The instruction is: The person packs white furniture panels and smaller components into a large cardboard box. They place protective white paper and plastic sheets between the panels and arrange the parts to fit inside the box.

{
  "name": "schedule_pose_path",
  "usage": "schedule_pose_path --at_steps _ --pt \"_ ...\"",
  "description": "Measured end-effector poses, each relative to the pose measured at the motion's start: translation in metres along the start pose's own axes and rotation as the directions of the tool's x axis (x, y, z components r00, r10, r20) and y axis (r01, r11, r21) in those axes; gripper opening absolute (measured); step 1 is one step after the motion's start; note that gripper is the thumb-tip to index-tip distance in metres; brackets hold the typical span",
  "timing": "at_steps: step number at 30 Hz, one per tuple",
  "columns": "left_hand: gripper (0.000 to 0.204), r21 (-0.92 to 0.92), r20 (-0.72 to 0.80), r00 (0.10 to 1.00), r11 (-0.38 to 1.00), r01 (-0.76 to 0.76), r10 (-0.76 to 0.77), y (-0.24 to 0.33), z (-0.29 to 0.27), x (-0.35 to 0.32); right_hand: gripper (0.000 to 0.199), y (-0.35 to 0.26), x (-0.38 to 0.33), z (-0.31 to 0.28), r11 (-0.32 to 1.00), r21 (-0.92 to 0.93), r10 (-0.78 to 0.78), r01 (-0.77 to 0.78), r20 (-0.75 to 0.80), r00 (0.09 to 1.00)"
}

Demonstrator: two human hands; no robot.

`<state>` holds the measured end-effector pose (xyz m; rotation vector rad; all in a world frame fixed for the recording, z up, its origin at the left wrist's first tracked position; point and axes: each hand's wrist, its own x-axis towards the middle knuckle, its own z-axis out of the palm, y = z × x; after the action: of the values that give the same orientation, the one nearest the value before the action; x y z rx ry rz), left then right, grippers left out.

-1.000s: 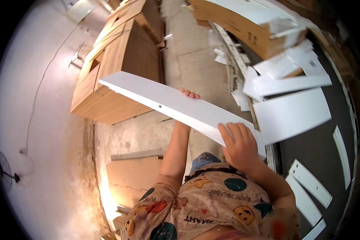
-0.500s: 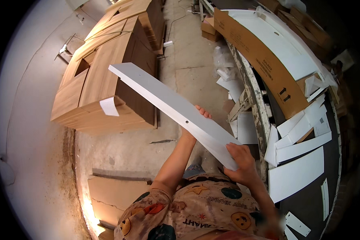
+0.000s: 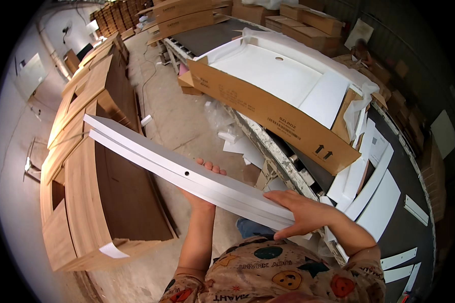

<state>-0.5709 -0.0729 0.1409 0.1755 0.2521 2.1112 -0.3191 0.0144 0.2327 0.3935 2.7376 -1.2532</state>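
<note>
A long white panel (image 3: 136,150), with a round hole near its middle and a lengthwise groove or seam, slants across in front of my body. It may be two pieces laid together; I cannot tell. My left hand (image 3: 211,167) holds it from beneath near the middle, fingers curled over the far edge and palm partly hidden. Around the near right end, my right hand (image 3: 306,214) has its thumb below and its fingers on top. The far left end hangs in the air in front of the wood-look cabinets (image 3: 126,197).
To the right runs a dark conveyor table (image 3: 398,222) with a worn metal edge. On it lie an open brown carton (image 3: 268,118) holding white panels (image 3: 321,98), plus several loose white strips (image 3: 415,210). Clear plastic wrap (image 3: 218,118) and white scraps (image 3: 245,151) lie on the floor beside it.
My view has swung right, bringing more of the conveyor and carton in. The white panel has tilted, so its grooved long side shows more. Both hands keep their hold.
</note>
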Motion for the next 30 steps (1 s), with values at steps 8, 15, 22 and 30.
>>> schedule_pose_path --at_steps 8,15,22,30 --pt "0.046 0.146 0.127 0.988 0.987 0.071 -0.09 0.0 0.069 0.136 0.101 0.066 0.094 -0.123 0.914 0.395 -0.185 0.095 0.197 0.963" --pt "0.046 0.081 0.194 0.969 0.987 0.139 -0.152 -0.017 0.086 0.241 0.105 0.064 0.146 -0.192 0.885 0.465 0.018 -0.011 -0.011 1.0" --pt "0.074 0.163 -0.06 0.98 0.967 0.198 -0.19 -0.05 0.095 0.355 0.084 0.062 0.192 -0.249 0.726 0.679 0.343 -0.111 -0.218 0.914" --pt "0.104 0.276 -0.318 0.896 0.874 0.4 -0.31 -0.056 0.105 0.467 0.083 0.097 0.25 -0.318 0.662 0.736 0.547 -0.139 -0.349 0.761"
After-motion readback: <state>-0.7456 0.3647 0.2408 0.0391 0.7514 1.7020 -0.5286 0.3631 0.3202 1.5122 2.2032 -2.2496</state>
